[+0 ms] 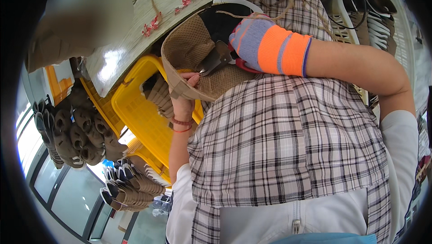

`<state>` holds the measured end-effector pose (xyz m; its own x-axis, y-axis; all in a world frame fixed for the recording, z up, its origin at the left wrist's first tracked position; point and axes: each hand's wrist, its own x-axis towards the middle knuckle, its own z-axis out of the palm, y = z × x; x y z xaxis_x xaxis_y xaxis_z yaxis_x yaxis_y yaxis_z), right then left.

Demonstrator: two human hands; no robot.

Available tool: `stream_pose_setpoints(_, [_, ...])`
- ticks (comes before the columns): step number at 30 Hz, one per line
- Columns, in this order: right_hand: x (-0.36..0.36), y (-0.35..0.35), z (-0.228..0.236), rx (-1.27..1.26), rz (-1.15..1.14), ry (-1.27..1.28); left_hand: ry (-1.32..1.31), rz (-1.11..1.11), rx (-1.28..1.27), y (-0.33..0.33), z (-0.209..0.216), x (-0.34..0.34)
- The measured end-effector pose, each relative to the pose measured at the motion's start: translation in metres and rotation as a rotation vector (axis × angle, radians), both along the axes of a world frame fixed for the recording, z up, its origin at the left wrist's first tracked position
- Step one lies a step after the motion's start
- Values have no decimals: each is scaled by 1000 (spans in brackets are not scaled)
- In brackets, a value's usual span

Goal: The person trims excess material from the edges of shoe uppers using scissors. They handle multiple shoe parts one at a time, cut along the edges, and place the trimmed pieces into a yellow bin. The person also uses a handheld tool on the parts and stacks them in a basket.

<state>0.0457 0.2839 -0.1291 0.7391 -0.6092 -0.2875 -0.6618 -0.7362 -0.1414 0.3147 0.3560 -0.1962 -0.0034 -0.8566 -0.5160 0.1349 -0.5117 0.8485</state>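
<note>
In front of my chest a tan cap [183, 41] is turned with its inside up, showing mesh-like fabric and a dark front lining; a white curved edge rises at its far end. My left hand [185, 93], bare with red bracelets at the wrist, pinches the cap's near-left edge between thumb and fingers. Over the cap's opening my right hand [256, 41], in a grey and orange knit glove, is closed around red-handled scissors [217, 59]. The metal blades point down into the cap, toward my left thumb. Part of the handles is hidden by the glove.
A yellow plastic basket [135, 104] with tan caps stands at the left, beside a pale tabletop [103, 71]. Stacked brown caps [81, 131] and more caps [130, 185] lie beyond. At the right, a white basket [405, 23] holds caps. Loose cords [279, 12] lie over checked cloth.
</note>
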Motion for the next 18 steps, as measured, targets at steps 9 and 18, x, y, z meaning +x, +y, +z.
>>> stream_pose_setpoints(9, [6, -3, -5, 111, -29, 90, 4, 1, -44, -1, -4, -3])
stream_pose_setpoints(18, [12, -6, 11, 158, 0, 128, -68, 11, -81, -1, -5, -4])
